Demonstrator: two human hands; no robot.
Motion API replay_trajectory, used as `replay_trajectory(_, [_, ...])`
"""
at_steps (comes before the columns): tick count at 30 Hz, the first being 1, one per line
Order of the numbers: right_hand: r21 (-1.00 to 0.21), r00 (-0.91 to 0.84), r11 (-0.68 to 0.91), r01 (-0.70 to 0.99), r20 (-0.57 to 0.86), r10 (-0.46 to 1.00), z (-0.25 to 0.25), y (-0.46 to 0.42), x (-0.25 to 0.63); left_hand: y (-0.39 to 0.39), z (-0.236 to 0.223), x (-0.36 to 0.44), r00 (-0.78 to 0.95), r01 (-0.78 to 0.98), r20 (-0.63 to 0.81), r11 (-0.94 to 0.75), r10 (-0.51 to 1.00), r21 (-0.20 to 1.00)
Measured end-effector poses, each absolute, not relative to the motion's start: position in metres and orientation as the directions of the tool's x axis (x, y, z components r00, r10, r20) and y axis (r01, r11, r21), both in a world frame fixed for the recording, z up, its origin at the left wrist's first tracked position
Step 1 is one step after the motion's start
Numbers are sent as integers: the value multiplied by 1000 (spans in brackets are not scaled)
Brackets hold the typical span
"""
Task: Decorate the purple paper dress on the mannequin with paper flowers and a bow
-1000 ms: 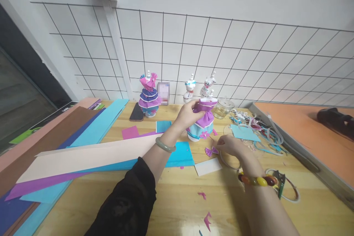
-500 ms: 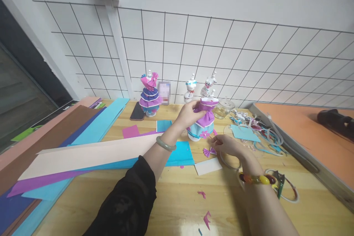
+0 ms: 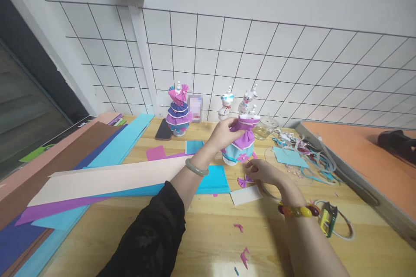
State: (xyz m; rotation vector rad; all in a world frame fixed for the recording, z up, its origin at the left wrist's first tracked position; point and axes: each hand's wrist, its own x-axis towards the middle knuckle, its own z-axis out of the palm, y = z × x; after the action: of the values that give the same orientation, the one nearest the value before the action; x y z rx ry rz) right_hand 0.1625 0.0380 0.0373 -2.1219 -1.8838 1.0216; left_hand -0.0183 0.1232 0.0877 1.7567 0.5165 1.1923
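Note:
My left hand [image 3: 226,133] grips a small dress form [image 3: 243,143] from its left side. The form wears a crepe-paper dress with a purple top, a light-blue skirt and a pink flower at the hem. Low at the front right of the skirt is my right hand [image 3: 264,171], its fingers bent together. Whatever its fingertips hold, if anything, is hidden. A purple paper bow [image 3: 242,181] lies on the table just under them, partly covered by the hand.
Crepe-paper strips [image 3: 113,177] spread over the left side. Behind stand a finished-looking dressed form [image 3: 178,110], a phone [image 3: 163,130], bare white forms [image 3: 226,106] and a glass teapot [image 3: 266,127]. Ribbons and trims [image 3: 302,151] pile up at right, beside green-and-yellow clippers [image 3: 329,220].
My right hand has shifted slightly left, closer to the skirt's hem and over the bow. My left hand keeps its hold on the dress form. The whole view has swung a little.

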Motion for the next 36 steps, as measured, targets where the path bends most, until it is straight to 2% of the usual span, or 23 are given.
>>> replay_trajectory(10, [-494,12,-244,835,-427,904,32,40,164,121,90,-18,456,-184,497,-468,738,864])
replay_trajectory(20, [-492,-30,-189,850,-402,915,34,37,165,115,94,-20,418,-116,456,-451,786,885])
replay_trajectory(26, [-705,-294,27,709,-260,920,65,23,158,113,96,-19,405,-106,419,-414,813,904])
replay_trajectory(30, [-854,-368,55,517,-164,915,91,12,146,114,95,-18,400,-89,416,-417,816,904])
replay_trajectory(33, [-932,-324,80,354,-42,945,105,6,141,114,94,-18,414,-92,434,-437,800,895])
replay_trajectory(36, [-958,-158,148,245,111,981,111,3,141,115,92,-17,427,-101,450,-453,784,886])
